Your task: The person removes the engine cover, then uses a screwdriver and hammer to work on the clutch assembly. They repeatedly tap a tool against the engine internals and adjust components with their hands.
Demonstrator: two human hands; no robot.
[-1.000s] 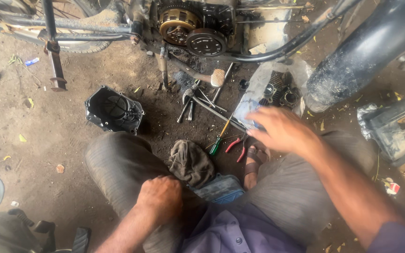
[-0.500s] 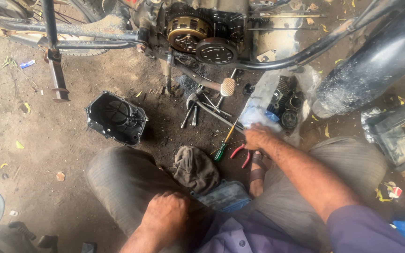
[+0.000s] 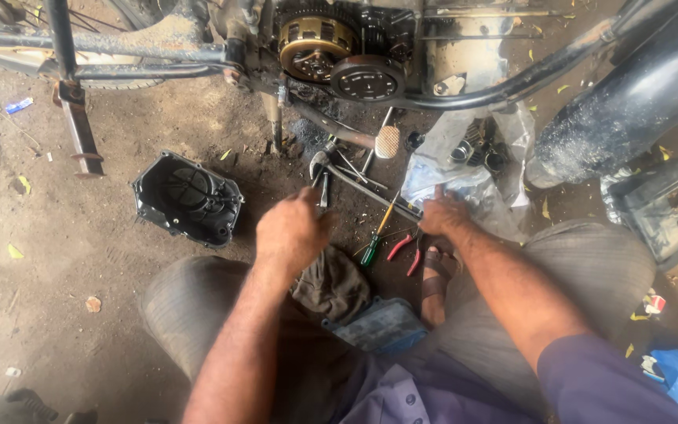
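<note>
Dirt floor under the motorcycle holds scattered tools, where the left hand, fingers curled, grip unclear, reaches them and should pick steadily while the right hand presses, spread, on the plastic bag.

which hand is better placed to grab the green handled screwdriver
Probably the right hand: it rests beside the green-handled screwdriver, near its shaft. The left hand hovers farther left, by the wrenches.

One black ribbed metal engine cover, one green-handled screwdriver, one pair of red-handled pliers, one crumpled brown cloth rag, two bare hands: left, right
</note>
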